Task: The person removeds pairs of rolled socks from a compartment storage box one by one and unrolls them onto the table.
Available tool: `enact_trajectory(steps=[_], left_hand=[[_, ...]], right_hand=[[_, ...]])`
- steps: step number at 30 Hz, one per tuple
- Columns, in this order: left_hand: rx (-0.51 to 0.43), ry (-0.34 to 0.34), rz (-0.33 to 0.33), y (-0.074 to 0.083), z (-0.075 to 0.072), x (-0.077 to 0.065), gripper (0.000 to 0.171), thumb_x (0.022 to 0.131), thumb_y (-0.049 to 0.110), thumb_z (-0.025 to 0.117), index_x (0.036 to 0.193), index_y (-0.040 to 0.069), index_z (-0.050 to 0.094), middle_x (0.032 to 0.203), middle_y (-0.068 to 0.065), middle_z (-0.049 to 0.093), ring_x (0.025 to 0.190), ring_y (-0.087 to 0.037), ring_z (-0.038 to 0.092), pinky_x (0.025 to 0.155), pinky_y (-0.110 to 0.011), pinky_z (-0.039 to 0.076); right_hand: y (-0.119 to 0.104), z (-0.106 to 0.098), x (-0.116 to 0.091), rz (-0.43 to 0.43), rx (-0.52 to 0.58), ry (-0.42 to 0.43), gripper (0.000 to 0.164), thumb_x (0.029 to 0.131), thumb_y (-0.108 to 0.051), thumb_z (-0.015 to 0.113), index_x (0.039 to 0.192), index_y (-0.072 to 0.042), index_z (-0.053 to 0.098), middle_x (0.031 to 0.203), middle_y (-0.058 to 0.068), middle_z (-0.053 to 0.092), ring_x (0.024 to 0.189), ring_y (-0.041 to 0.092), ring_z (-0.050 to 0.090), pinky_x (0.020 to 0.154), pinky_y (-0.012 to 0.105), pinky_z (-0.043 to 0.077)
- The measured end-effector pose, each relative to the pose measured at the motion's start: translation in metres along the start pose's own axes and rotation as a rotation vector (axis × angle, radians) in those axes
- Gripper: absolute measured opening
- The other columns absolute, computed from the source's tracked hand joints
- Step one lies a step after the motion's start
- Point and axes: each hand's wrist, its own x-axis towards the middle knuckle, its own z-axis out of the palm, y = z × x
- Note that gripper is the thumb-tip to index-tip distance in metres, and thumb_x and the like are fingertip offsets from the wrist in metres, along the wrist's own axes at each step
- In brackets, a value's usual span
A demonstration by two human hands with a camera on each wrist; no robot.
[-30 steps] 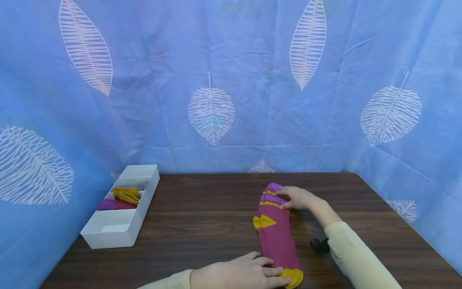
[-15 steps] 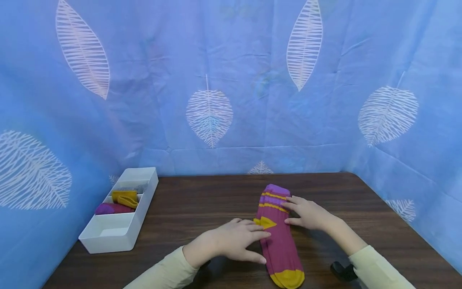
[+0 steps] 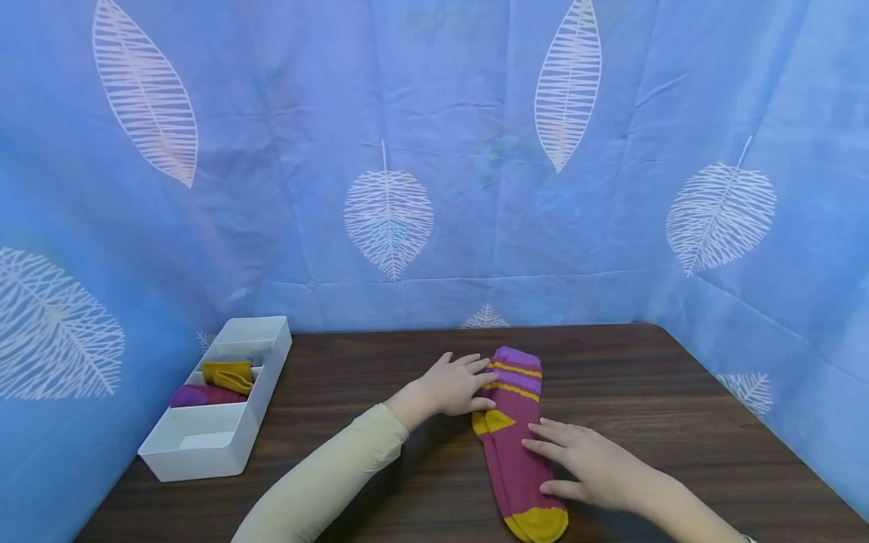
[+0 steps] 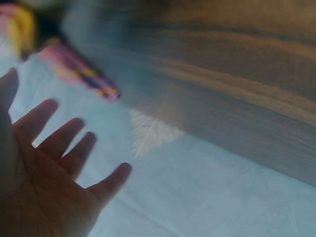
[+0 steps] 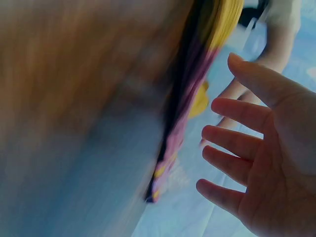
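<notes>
A pair of maroon socks (image 3: 519, 452) with yellow heels and toes and purple striped cuffs lies flat on the table, one over the other, cuffs at the far end. My left hand (image 3: 453, 386) is at the left side of the cuffs, fingers spread and fingertips overlapping the sock edge in the head view. Along the right side of the foot part is my right hand (image 3: 589, 464), its fingers extended and the tips over the sock's edge. Both wrist views show the left palm (image 4: 44, 187) and right palm (image 5: 276, 163) with straight, parted fingers, holding nothing.
A white divided box (image 3: 197, 452) stands at the table's left. In its compartments sit a maroon and purple rolled sock (image 3: 204, 395), a mustard folded sock (image 3: 227, 375) and something grey (image 3: 237, 357). A blue leaf-print curtain hangs behind the dark wooden table (image 3: 380, 362).
My left hand has moved away from the toes, up along the socks to the cuffs. My right hand has come down from the cuffs to the foot part. The socks stay nearly in place.
</notes>
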Motion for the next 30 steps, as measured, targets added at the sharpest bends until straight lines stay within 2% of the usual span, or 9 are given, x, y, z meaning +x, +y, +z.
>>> enact_trajectory(steps=[5,8,10,15,20,30], left_hand=[[0.085,-0.034,0.033,-0.007,0.008,0.020,0.067,0.094,0.066,0.039,0.154,0.038,0.024,0.161,0.006,0.028,0.151,-0.014,0.022,0.118,-0.054,0.025],[0.149,-0.059,0.040,-0.012,0.011,0.028,0.067,0.092,0.070,0.039,0.152,0.043,0.024,0.160,0.010,0.028,0.151,-0.012,0.021,0.118,-0.054,0.025],[0.163,-0.087,0.033,-0.014,0.014,0.032,0.067,0.091,0.072,0.038,0.151,0.046,0.025,0.160,0.013,0.028,0.151,-0.011,0.020,0.118,-0.053,0.024],[0.080,-0.137,0.002,-0.013,0.017,0.043,0.068,0.088,0.077,0.039,0.148,0.049,0.030,0.158,0.017,0.030,0.151,-0.012,0.019,0.117,-0.055,0.025],[0.012,-0.155,-0.029,-0.007,0.015,0.052,0.069,0.086,0.077,0.043,0.148,0.048,0.032,0.158,0.015,0.031,0.151,-0.014,0.020,0.117,-0.055,0.026],[-0.074,-0.187,-0.099,0.005,0.012,0.080,0.072,0.086,0.077,0.044,0.149,0.048,0.028,0.160,0.015,0.026,0.151,-0.011,0.021,0.117,-0.052,0.027]], right_hand=[[-0.016,0.006,-0.002,-0.084,-0.037,0.000,0.056,0.095,-0.058,0.049,0.137,-0.023,0.056,0.140,0.007,0.057,0.125,0.031,0.056,0.094,0.052,0.050],[-0.020,0.008,-0.002,-0.148,-0.038,-0.003,0.050,0.096,-0.055,0.049,0.134,-0.024,0.060,0.135,0.006,0.061,0.119,0.027,0.060,0.090,0.044,0.054],[-0.021,0.009,-0.003,-0.154,0.004,-0.035,0.048,0.097,-0.054,0.049,0.132,-0.023,0.061,0.133,0.006,0.062,0.116,0.025,0.062,0.087,0.039,0.055],[-0.021,0.010,-0.010,-0.017,0.172,-0.149,0.048,0.095,-0.055,0.051,0.129,-0.024,0.064,0.134,0.007,0.061,0.117,0.024,0.062,0.086,0.036,0.056],[-0.013,0.012,-0.016,0.097,0.243,-0.174,0.042,0.095,-0.052,0.054,0.123,-0.023,0.067,0.133,0.010,0.062,0.116,0.026,0.062,0.085,0.036,0.056],[0.017,0.011,-0.030,0.141,0.242,-0.122,0.032,0.096,-0.046,0.055,0.113,-0.023,0.069,0.132,0.014,0.062,0.117,0.030,0.062,0.085,0.037,0.056]])
